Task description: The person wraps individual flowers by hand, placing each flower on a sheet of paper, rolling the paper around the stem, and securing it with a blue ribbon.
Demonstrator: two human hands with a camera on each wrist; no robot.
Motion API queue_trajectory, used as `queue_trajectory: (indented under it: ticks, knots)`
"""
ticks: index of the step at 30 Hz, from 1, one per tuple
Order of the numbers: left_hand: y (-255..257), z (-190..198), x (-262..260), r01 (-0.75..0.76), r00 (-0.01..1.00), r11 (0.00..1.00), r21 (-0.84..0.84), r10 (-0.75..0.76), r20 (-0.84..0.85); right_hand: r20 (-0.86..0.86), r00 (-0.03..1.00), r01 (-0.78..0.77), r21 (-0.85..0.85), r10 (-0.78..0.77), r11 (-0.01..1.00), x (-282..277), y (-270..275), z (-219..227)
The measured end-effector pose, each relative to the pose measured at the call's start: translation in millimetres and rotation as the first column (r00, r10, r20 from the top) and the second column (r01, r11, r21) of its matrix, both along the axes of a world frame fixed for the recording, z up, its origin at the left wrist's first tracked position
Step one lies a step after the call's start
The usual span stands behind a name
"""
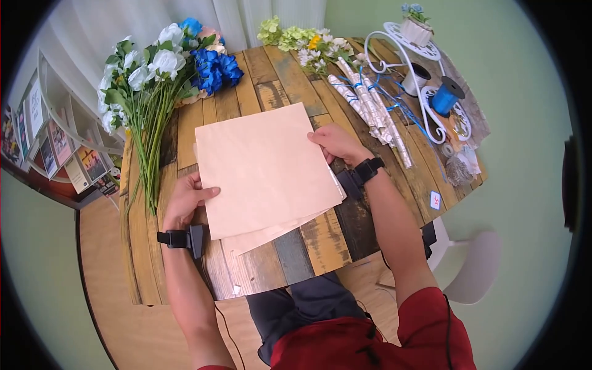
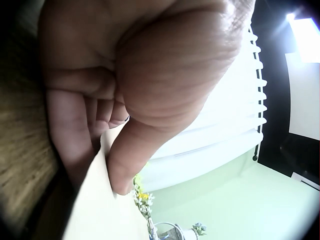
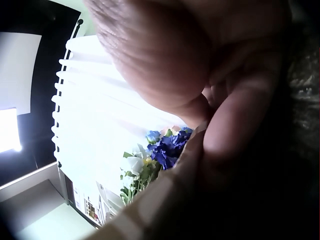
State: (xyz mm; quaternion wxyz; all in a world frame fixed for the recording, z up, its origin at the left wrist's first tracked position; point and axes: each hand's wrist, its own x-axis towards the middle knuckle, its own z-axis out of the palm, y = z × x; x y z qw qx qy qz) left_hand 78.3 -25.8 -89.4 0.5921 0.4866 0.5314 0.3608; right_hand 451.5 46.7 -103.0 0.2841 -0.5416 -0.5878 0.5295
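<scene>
Several sheets of pale tan paper (image 1: 265, 172) lie stacked over the middle of the wooden table, their lower edges slightly fanned. My left hand (image 1: 187, 198) pinches the left edge, thumb on top and fingers underneath. On the upper right edge, my right hand (image 1: 338, 143) grips the sheets the same way. In the left wrist view, the paper (image 2: 95, 200) passes between the thumb and fingers, close over the tabletop. The right wrist view shows the sheet edges (image 3: 150, 205) running into that hand's grasp; its lower fingers are dark.
White artificial roses (image 1: 166, 61) and blue flowers (image 1: 216, 69) with long stems lie at the left. Silvery wrapped rolls (image 1: 373, 111) with blue ribbon lie right. Beyond them stand a white metal stand (image 1: 394, 31), a blue ribbon spool (image 1: 447, 97) and a dark-ended spool (image 1: 416, 79).
</scene>
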Motion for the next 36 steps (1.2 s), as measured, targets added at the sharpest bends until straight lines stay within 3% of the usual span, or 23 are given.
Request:
queue_trajectory:
  ticks: [7, 9, 16, 18, 23, 25, 36]
  knots:
    - [0, 0, 3, -0.093, 0.993, 0.996, -0.013, 0.094, 0.069, -0.108, 0.991, -0.094, -0.102, 0.083, 0.990, 11, 3, 4]
    - [8, -11, -11, -0.118, 0.990, 0.989, -0.093, 0.124, 0.059, -0.146, 0.985, -0.116, -0.134, 0.096, 0.984, 15, 2, 5]
    - [3, -5, -4, -0.123, 0.992, 0.992, -0.011, 0.123, -0.030, -0.159, 0.975, -0.175, -0.133, 0.153, 0.976, 23, 4, 4]
    - [3, -5, -7, -0.034, 0.999, 0.999, 0.026, 0.035, -0.040, -0.162, 0.979, -0.147, -0.146, 0.123, 0.978, 23, 0, 9]
    - [3, -4, -3, -0.165, 0.986, 0.985, -0.057, 0.163, -0.031, -0.183, 0.978, -0.126, -0.132, 0.101, 0.983, 20, 1, 6]
    - [3, -5, -7, -0.076, 0.997, 0.997, -0.032, 0.075, -0.010, -0.117, 0.986, -0.133, -0.113, 0.120, 0.985, 20, 2, 5]
    - [0, -1, -2, 0.014, 0.999, 0.999, 0.031, -0.013, -0.038, -0.241, 0.970, -0.049, -0.112, 0.020, 0.993, 21, 5, -1]
